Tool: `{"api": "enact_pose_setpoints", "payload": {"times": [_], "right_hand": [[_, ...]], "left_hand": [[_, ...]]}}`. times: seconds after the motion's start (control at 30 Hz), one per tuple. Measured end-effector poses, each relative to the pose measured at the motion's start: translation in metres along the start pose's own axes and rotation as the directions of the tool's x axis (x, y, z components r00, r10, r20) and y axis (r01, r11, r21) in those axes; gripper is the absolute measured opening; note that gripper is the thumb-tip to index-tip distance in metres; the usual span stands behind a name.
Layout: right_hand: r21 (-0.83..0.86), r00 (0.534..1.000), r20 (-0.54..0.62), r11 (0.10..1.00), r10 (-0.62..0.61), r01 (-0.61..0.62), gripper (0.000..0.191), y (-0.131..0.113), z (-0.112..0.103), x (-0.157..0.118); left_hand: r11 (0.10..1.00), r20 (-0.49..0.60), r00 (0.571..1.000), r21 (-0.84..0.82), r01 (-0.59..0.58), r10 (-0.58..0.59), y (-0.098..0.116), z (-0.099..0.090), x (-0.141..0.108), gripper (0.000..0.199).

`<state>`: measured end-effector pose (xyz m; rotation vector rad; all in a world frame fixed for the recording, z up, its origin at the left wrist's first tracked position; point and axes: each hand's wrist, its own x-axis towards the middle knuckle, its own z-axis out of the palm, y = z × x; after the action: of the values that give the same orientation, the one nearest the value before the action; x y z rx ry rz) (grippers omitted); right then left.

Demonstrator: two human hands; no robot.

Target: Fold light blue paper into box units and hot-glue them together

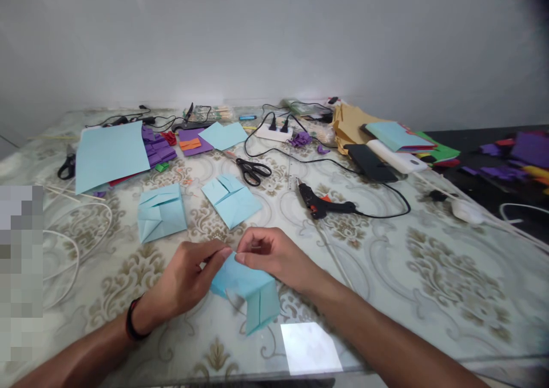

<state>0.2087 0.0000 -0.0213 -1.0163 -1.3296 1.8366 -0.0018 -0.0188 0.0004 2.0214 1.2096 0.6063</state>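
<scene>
Over floral-patterned tabletop [386,274] | pinching folded light-blue paper [253,280] now, left hand [189,275] and right hand [274,255] | black scissors [247,168], twelve o'clock

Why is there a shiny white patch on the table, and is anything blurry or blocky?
Head view: the white patch near the table's front edge looks like glare; head view: the purple paper at far right is blurry; head view: the top right corner is dark, and blocky squares hide part of the left side.

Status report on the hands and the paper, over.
Left hand and right hand pinching blue paper, one part folded down. Two folded blue pieces just beyond. Glue gun off to the right.
</scene>
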Motion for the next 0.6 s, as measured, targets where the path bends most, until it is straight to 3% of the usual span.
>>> {"api": "enact_pose_setpoints", "payload": {"times": [0.2, 0.37, 0.5, 0.6], "right_hand": [[0.017, 0.999, -0.028, 1.0, -0.021, 0.021, 0.032, -0.003, -0.007, 0.004], [-0.021, 0.999, -0.037, 1.0, -0.018, 0.017, 0.031, -0.001, -0.011, 0.007], [-0.002, 0.993, -0.054, 0.995, -0.104, 0.104, 0.028, -0.006, -0.015, 0.005], [0.022, 0.984, -0.036, 0.984, -0.177, 0.178, 0.028, -0.012, -0.023, 0.002]], "left_hand": [[0.997, -0.098, 0.993, -0.051, 0.06, -0.065, -0.01, -0.006, 0.005, 0.045], [0.973, 0.011, 0.99, -0.183, 0.14, -0.14, -0.021, -0.009, 0.011, 0.047], [0.918, 0.048, 0.972, -0.321, 0.231, -0.228, -0.025, -0.007, 0.013, 0.042], [0.836, -0.034, 0.961, -0.502, 0.222, -0.275, -0.029, -0.005, 0.015, 0.033]]}}
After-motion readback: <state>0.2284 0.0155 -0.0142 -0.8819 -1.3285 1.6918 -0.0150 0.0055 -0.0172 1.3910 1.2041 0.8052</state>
